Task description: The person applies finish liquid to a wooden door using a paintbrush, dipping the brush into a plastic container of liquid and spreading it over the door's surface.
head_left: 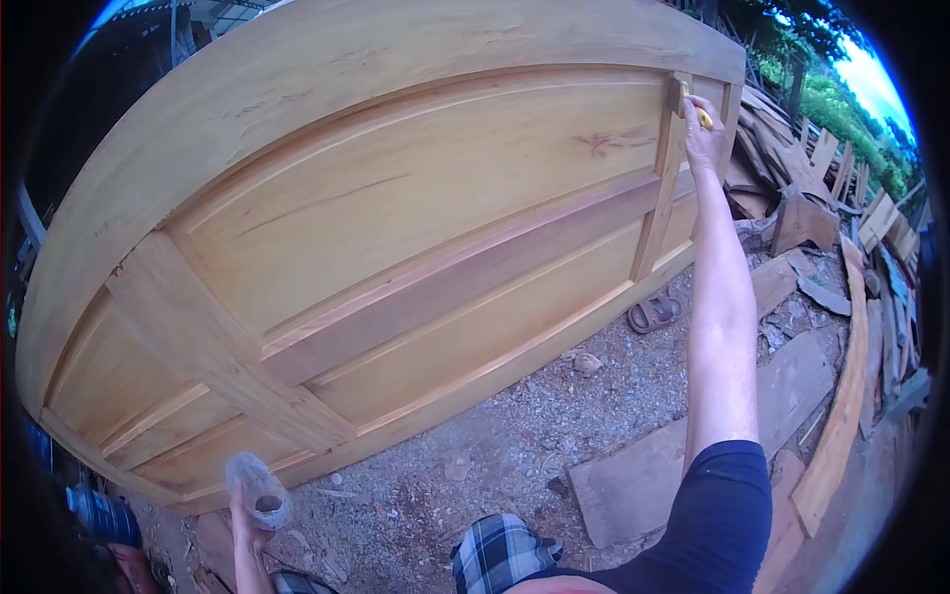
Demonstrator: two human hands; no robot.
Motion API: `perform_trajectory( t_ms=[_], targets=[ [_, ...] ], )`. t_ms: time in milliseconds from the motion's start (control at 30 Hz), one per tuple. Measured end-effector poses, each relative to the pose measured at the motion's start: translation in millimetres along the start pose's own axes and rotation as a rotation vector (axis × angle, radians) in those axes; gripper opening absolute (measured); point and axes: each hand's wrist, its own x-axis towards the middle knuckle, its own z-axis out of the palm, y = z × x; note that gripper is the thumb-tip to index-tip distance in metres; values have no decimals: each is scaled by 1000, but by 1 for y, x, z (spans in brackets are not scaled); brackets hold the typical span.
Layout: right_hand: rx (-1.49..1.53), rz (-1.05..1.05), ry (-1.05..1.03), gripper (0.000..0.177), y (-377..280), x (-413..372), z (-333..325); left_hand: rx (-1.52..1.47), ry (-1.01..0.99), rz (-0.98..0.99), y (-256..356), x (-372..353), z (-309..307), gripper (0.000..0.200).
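Observation:
A large wooden panelled door [416, 188] lies tilted in front of me, filling most of the view. My right hand [704, 139], arm stretched out, is closed around the yellow handle of a paintbrush [704, 118]. The brush's bristle end rests against or very near a crosspiece at the door's far right; exact contact cannot be made out. Low on the left, my left hand [247, 530] grips a clear plastic container [255, 485], which looks like a cut bottle, with a little dark content at its bottom. This container is close to the door's near edge.
Scrap boards [792, 386] and a long curved plank [836, 396] cover the ground on the right, with a heap of offcuts [782, 148] behind. A sandal [654, 314] sits beside the door's lower edge. A blue plastic jug [104, 515] stands at the lower left.

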Motion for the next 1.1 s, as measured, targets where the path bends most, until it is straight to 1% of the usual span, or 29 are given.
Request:
perform_trajectory(
  t_ms=[33, 67, 100, 133, 200, 267, 300, 333, 367, 400, 433, 533, 567, 633, 667, 733, 767, 833, 867, 933, 967, 1033, 1100],
  targets=[
    [-14, -59, 6, 18, -6, -12, 8, 25, -4, 36, 1, -2, 11, 76],
    [-24, -119, 9, 19, -14, -26, 17, 13, 13, 25, 4, -5, 19, 76],
    [-113, -222, 52, 19, -26, -42, 29, 66, 32, 2, 8, -8, 25, 76],
    [-98, -222, 33, 19, -48, -63, 40, 119, 52, -21, 10, -13, 28, 76],
    [-94, -307, 52, 18, -116, -109, 54, 147, 59, -19, 11, -19, 35, 77],
    [-73, -378, 9, 17, -195, -166, 66, 187, 50, -15, 7, -25, 43, 78],
    [17, -391, -46, 16, -233, -196, 70, 214, 63, -56, 5, -28, 48, 87],
    [81, -450, -83, 17, -265, -225, 75, 240, 73, -97, 3, -29, 49, 97],
    [124, -544, -111, 19, -296, -251, 78, 180, -13, -99, -6, -23, 43, 100],
    [194, -559, -173, 16, -325, -277, 79, 187, -19, -100, -11, -21, 43, 100],
    [296, -552, -236, 18, -350, -301, 81, 161, -26, -110, -16, -21, 45, 99],
    [638, -593, -306, 16, -408, -357, 88, 146, -57, -126, -28, -13, 50, 98],
    [627, -592, -303, 16, -415, -369, 88, 159, -47, -134, -30, -13, 56, 98],
    [855, -551, -513, 16, -413, -384, 88, 185, -58, -150, -33, -8, 62, 99],
    [843, -554, -511, 16, -402, -385, 88, 189, -70, -151, -34, -6, 63, 99],
    [958, -441, -600, 15, -372, -371, 77, 181, -109, -183, -35, -1, 67, 98],
    [1007, -267, -732, 13, -351, -355, 67, 183, -124, -184, -37, 3, 67, 98],
    [826, -117, -778, 11, -293, -320, 55, 135, -105, -202, -39, 11, 60, 88],
    [922, 178, -840, 12, -255, -306, 53, 139, -114, -207, -40, 14, 59, 88],
    [895, 352, -830, 13, -202, -254, 23, 133, -50, -250, -39, 20, 54, 90],
    [787, 334, -797, 13, -175, -233, 9, 130, -51, -263, -41, 25, 45, 91],
    [723, 401, -688, 15, -128, -196, -17, 119, -41, -271, -44, 36, 25, 90],
    [614, 395, -569, 18, -80, -164, -39, 95, -40, -271, -43, 38, 14, 89]
  ],
)
